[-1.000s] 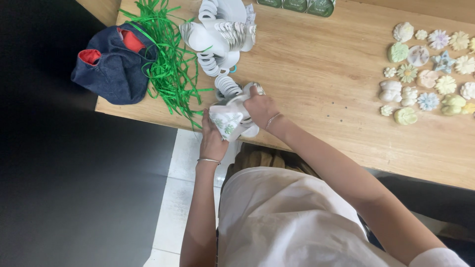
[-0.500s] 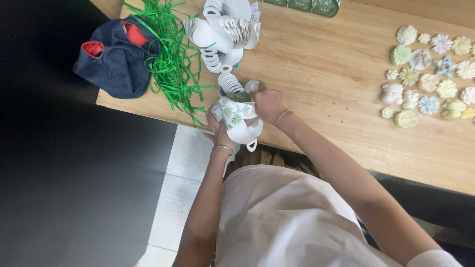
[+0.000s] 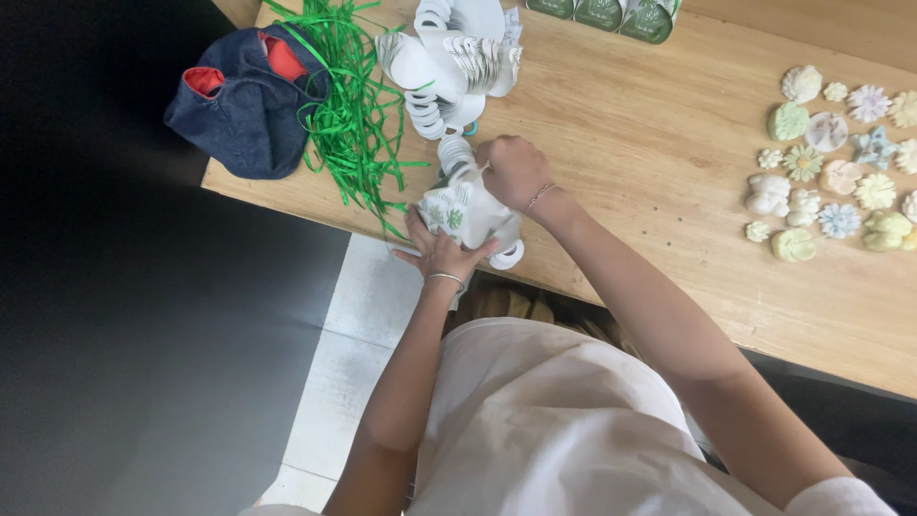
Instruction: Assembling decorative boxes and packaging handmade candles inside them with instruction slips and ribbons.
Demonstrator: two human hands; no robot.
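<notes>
A small white paper bag [image 3: 462, 212] with green leaf prints sits at the near edge of the wooden table [image 3: 630, 172]. My left hand [image 3: 437, 252] cups it from below, fingers spread against its underside. My right hand [image 3: 514, 170] is closed on the top of the bag, pinching it next to a white ring-shaped handle piece [image 3: 455, 153]. Another white ring [image 3: 506, 256] hangs off the bag's near side. Both wrists wear thin bracelets.
A heap of white flat bags with ring handles [image 3: 451, 59] lies behind the hands. Green shredded ribbon [image 3: 351, 105] and a dark denim pouch with red lining [image 3: 250, 99] lie to the left. Several pastel flower-shaped pieces [image 3: 833, 162] are at the right. Green packets [image 3: 611, 13] line the far edge.
The bag has been turned and lifted slightly; my left hand moved under it and my right hand shifted onto its top.
</notes>
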